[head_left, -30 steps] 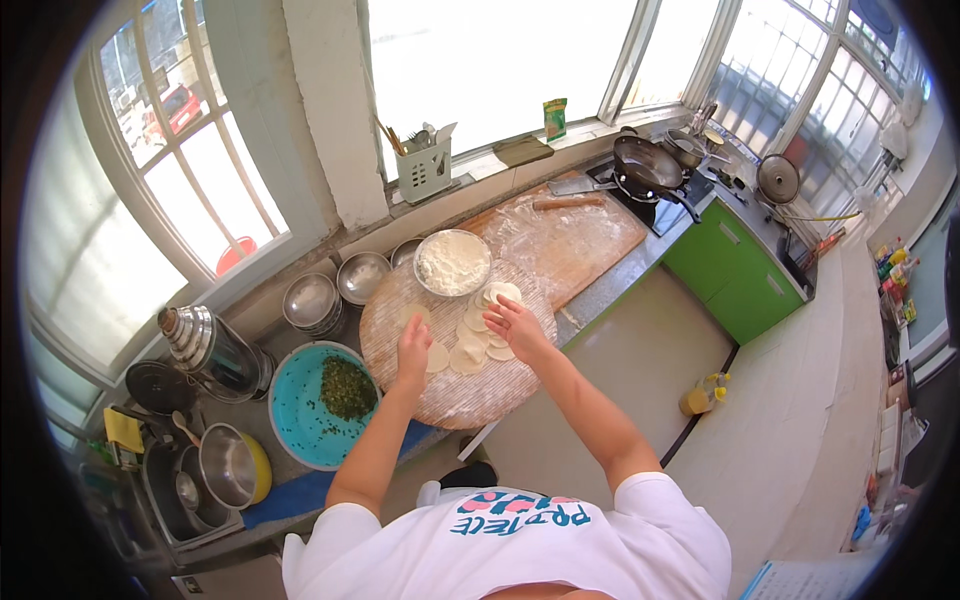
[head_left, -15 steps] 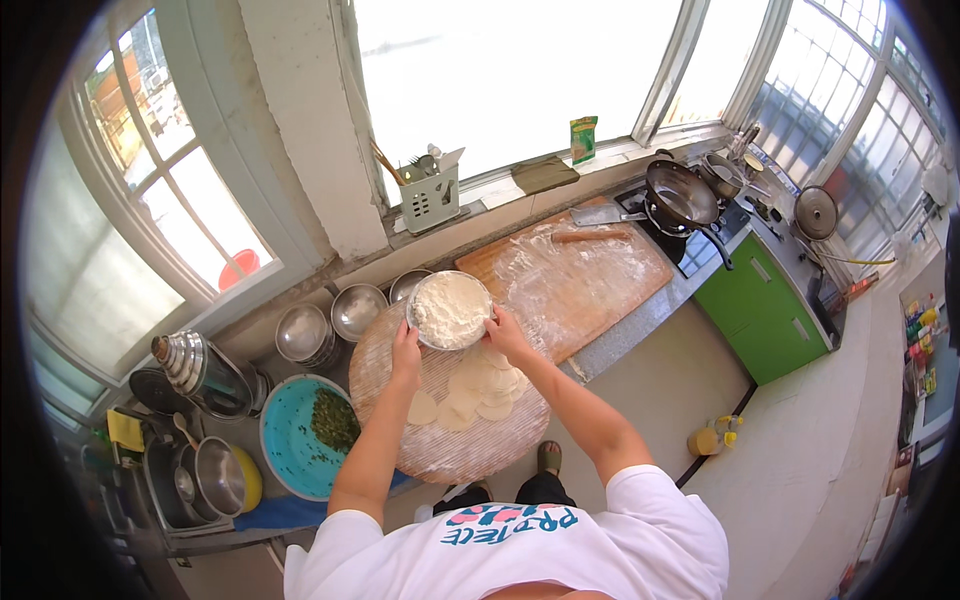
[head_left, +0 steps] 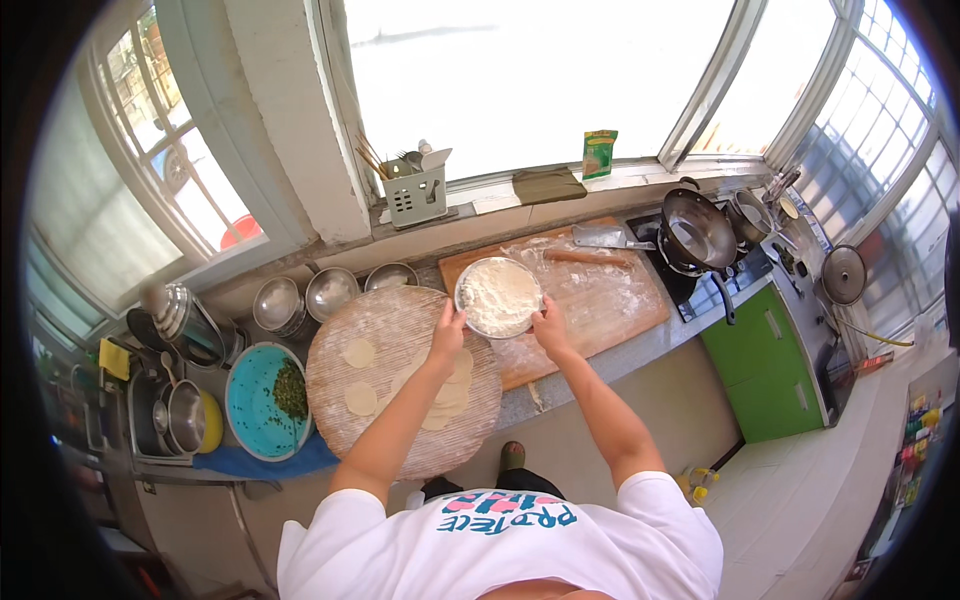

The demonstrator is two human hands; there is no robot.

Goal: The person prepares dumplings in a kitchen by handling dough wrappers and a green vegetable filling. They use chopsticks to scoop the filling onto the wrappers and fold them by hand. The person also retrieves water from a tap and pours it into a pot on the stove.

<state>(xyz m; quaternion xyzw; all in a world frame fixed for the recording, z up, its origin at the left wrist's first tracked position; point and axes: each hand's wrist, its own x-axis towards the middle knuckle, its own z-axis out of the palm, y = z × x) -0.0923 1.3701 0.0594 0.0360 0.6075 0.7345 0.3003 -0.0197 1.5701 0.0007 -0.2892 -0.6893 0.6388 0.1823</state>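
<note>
Between both hands I hold a round bowl heaped with white flour. My left hand grips its left rim and my right hand its right rim. The bowl is over the left end of a flour-dusted wooden board. To its left lies a round ridged board with flat dough rounds; more of them overlap partly behind my left forearm. A rolling pin and a cleaver rest along the wooden board's far edge.
A turquoise basin with chopped greens stands left of the round board. Metal bowls line the wall. A utensil basket and a green packet stand on the sill. A wok sits on the stove at right.
Both hands have carried the bowl of flour rightward, from above the round board to above the wooden board. The view has shifted, and more dough rounds now show on the round board's left.
</note>
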